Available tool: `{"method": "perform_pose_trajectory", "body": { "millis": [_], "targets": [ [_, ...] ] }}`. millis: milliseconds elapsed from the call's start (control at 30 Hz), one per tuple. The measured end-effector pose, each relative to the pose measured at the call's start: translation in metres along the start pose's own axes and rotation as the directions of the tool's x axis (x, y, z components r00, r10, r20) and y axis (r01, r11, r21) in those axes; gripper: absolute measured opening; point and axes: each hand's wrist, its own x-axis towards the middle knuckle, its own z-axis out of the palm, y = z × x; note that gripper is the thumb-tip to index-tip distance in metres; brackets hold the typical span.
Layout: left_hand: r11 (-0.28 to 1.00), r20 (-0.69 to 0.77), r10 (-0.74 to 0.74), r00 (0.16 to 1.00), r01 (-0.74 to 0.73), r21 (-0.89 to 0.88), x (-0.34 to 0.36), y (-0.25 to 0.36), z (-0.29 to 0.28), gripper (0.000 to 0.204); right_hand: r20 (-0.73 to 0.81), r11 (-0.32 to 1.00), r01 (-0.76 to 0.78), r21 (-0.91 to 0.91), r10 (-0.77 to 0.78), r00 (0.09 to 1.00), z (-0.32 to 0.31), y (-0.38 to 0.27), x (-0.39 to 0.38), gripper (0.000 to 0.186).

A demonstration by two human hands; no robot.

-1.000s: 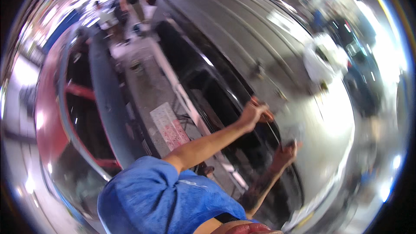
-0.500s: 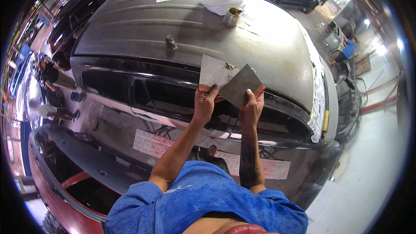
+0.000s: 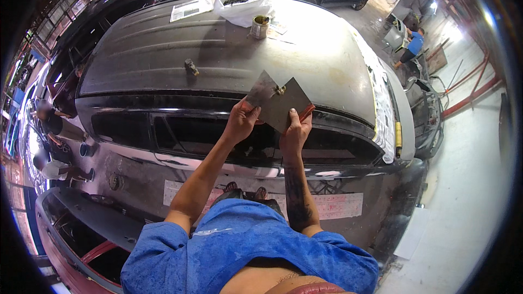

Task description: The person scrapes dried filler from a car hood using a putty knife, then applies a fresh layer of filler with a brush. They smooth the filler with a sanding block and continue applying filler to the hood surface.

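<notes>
My left hand (image 3: pixel 241 121) grips a shiny square metal plate (image 3: pixel 260 84) by its lower edge. My right hand (image 3: pixel 295 130) holds a darker square plate (image 3: pixel 294 98) with an orange handle along one side, thumb on its face. The plates meet, and a small lump of greenish paste (image 3: pixel 280 90) sits between their upper inner corners. Both are held over the near edge of a grey car roof (image 3: pixel 136 49). On that roof are a small dark tool (image 3: pixel 190 66), an open tin (image 3: pixel 260 31) and a white plastic bag (image 3: pixel 242 13) with dark contents.
A perforated plank (image 3: pixel 343 207) lies at my feet. Behind me, lower left, stands a red and grey car body (image 3: pixel 98 218). Co-workers (image 3: pixel 54 122) crouch at left; another person (image 3: pixel 414 44) bends at right beside a white wall (image 3: pixel 457 185). Masking paper (image 3: pixel 381 120) covers the roof's right edge.
The view has swung round to face the roof squarely. Since half a second ago the left plate has moved slightly left and tilted, its corner now close against the right plate with the paste between.
</notes>
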Motion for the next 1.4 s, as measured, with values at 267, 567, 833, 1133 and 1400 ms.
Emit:
{"method": "perform_pose_trajectory", "body": {
  "millis": [267, 567, 833, 1133, 1400],
  "targets": [
    [0.918, 0.272, -0.189, 0.943, 0.071, 0.390, 0.024, 0.032, -0.024, 0.017, 0.028, 0.991, 0.025, 0.128, -0.029, 0.999, 0.001, 0.002, 0.003, 0.042],
    [0.866, 0.420, -0.404, 0.813, 0.192, 0.461, 0.032, 0.072, -0.033, 0.008, 0.052, 0.975, 0.059, 0.215, -0.072, 0.996, 0.000, 0.005, 0.001, 0.050],
    [0.207, 0.552, 0.166, 0.818, -0.576, 0.791, 0.053, 0.120, -0.063, 0.033, 0.184, 0.881, -0.075, 0.468, -0.013, 0.983, -0.001, -0.011, 0.011, 0.046],
    [-0.223, 0.632, 0.498, 0.593, -0.617, 0.755, 0.040, 0.129, -0.077, 0.043, 0.094, 0.906, -0.218, 0.364, 0.197, 0.976, 0.020, -0.029, -0.032, 0.036],
    [-0.290, 0.683, 0.627, 0.376, -0.701, 0.652, 0.025, 0.122, -0.062, 0.033, 0.034, 0.933, -0.172, 0.317, 0.170, 0.985, 0.041, -0.031, -0.053, 0.035]
  ]
}}
